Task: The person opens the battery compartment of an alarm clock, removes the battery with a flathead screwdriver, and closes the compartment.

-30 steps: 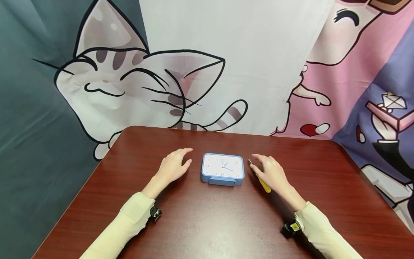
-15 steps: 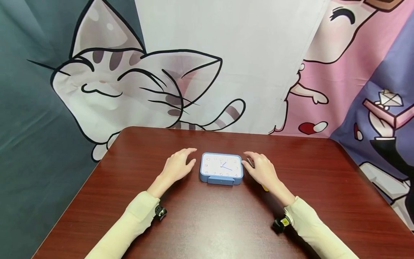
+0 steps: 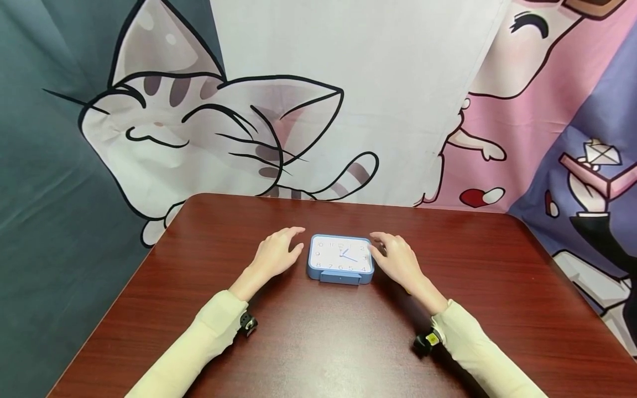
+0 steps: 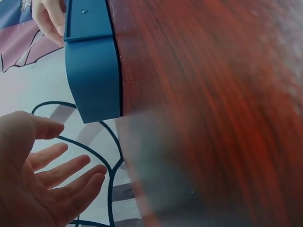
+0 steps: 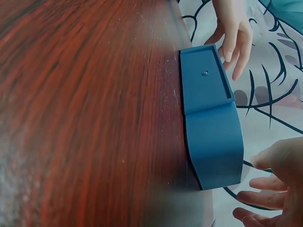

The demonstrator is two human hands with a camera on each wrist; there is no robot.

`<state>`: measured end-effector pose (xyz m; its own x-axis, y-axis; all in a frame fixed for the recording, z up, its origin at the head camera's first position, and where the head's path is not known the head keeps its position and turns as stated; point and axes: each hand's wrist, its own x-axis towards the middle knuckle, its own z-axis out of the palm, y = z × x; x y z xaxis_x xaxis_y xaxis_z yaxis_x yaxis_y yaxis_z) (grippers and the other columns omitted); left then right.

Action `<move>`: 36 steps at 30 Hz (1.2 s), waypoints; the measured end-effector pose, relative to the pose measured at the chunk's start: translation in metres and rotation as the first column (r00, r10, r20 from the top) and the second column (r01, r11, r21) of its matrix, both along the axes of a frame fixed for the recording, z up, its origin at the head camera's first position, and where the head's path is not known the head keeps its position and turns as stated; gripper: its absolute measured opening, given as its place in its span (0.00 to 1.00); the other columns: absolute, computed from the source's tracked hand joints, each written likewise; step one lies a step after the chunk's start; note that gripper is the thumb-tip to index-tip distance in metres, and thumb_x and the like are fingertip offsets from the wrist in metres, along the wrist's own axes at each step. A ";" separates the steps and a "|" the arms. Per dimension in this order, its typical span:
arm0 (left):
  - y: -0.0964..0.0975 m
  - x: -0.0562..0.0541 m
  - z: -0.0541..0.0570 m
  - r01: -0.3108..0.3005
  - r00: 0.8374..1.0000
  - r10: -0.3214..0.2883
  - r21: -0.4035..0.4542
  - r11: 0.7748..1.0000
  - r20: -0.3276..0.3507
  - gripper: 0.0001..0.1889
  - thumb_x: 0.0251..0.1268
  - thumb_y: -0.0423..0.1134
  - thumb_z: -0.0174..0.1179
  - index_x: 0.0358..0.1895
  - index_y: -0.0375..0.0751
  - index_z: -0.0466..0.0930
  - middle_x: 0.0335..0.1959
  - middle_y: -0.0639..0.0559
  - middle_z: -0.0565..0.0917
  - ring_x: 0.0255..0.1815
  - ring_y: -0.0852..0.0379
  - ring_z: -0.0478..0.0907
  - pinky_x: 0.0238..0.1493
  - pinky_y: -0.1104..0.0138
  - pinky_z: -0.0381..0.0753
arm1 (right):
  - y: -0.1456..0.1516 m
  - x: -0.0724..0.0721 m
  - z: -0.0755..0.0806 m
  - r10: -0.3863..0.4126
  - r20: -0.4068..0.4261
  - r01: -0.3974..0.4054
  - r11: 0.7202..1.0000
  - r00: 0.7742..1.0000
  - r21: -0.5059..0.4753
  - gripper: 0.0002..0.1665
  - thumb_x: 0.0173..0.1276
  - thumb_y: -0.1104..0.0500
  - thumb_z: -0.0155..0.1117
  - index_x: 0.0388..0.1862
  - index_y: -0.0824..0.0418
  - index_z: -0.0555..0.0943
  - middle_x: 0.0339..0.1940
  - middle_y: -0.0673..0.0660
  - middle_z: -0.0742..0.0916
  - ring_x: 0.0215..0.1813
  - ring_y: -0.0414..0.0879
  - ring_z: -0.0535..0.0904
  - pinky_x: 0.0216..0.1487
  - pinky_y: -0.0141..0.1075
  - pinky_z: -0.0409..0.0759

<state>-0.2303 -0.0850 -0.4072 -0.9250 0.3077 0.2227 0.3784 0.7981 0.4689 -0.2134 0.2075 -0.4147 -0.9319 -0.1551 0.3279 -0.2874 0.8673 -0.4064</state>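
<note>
A blue desk clock [image 3: 341, 255] with a white face lies on its back on the table, dial up. Its blue lower side [image 5: 215, 146] fills the middle of the right wrist view. To the clock's left, my left hand [image 3: 272, 255] hovers with relaxed, spread fingers and a small gap to the casing. On the other side my right hand [image 3: 400, 260] is closer, its thumb tip right at the clock's right edge. Neither hand holds anything. Beneath the right hand, a sliver of a yellow-handled tool [image 3: 408, 291] shows; the hand hides most of it.
The dark red wooden table [image 3: 308, 342] is glossy and reaches a straight back edge. Behind it hangs a cloth backdrop [image 3: 398, 66] printed with a cartoon cat and other figures. Black wrist cameras [image 3: 247, 323] sit at the sleeve cuffs.
My right hand has moved left to the clock's right edge, covering most of the yellow-handled tool. My left hand has shifted slightly right toward the clock. The clock stays put.
</note>
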 end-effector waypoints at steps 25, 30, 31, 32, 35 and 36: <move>0.021 -0.001 -0.003 -0.005 0.996 -0.003 0.083 0.997 0.092 0.23 0.67 0.41 0.57 0.64 0.41 0.72 0.56 0.44 0.82 0.48 0.50 0.81 0.44 0.53 0.84 | -0.011 -0.003 -0.004 0.019 0.055 -0.016 0.999 0.998 -0.049 0.23 0.66 0.56 0.64 0.57 0.66 0.78 0.46 0.63 0.87 0.42 0.52 0.82 0.47 0.51 0.81; 0.025 -0.001 -0.003 -0.018 0.993 0.010 0.065 0.998 0.115 0.23 0.68 0.41 0.56 0.65 0.41 0.71 0.57 0.45 0.82 0.48 0.48 0.81 0.45 0.52 0.84 | -0.012 -0.002 -0.003 0.000 0.098 0.007 0.998 0.995 -0.068 0.25 0.67 0.56 0.63 0.59 0.67 0.76 0.49 0.64 0.86 0.43 0.52 0.82 0.47 0.51 0.81; 0.025 -0.001 -0.003 -0.022 0.993 0.015 0.056 0.998 0.121 0.24 0.68 0.42 0.56 0.65 0.41 0.71 0.57 0.45 0.82 0.49 0.47 0.81 0.45 0.52 0.84 | -0.012 -0.002 -0.003 -0.005 0.107 0.012 0.997 0.994 -0.071 0.25 0.67 0.56 0.63 0.59 0.67 0.76 0.49 0.64 0.86 0.43 0.52 0.82 0.47 0.51 0.81; 0.026 -0.001 -0.003 -0.026 0.992 0.020 0.048 0.999 0.127 0.24 0.68 0.42 0.56 0.65 0.41 0.70 0.57 0.44 0.82 0.50 0.46 0.81 0.46 0.51 0.83 | -0.012 -0.002 -0.004 -0.008 0.117 0.017 0.997 0.993 -0.076 0.25 0.67 0.55 0.63 0.59 0.67 0.76 0.50 0.64 0.85 0.44 0.52 0.82 0.48 0.51 0.81; 0.027 -0.001 -0.003 -0.043 0.988 0.037 0.036 0.998 0.152 0.25 0.68 0.44 0.55 0.66 0.41 0.70 0.56 0.44 0.82 0.51 0.44 0.81 0.47 0.49 0.83 | -0.012 -0.001 -0.004 -0.011 0.154 0.026 0.995 0.988 -0.095 0.26 0.68 0.55 0.61 0.60 0.68 0.75 0.52 0.65 0.85 0.46 0.53 0.83 0.50 0.52 0.81; 0.028 -0.001 -0.003 -0.050 0.986 0.043 0.040 0.998 0.164 0.25 0.68 0.44 0.55 0.66 0.40 0.70 0.56 0.44 0.82 0.52 0.44 0.81 0.48 0.49 0.83 | -0.012 0.000 -0.005 -0.011 0.169 0.028 0.994 0.986 -0.101 0.27 0.68 0.54 0.61 0.61 0.68 0.74 0.52 0.65 0.85 0.47 0.53 0.83 0.51 0.52 0.81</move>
<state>-0.2309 -0.0573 -0.4105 -0.9631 0.2571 0.0800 0.2572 0.7904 0.5560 -0.2138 0.1956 -0.4193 -0.9776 -0.1097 0.1797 -0.1907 0.8233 -0.5347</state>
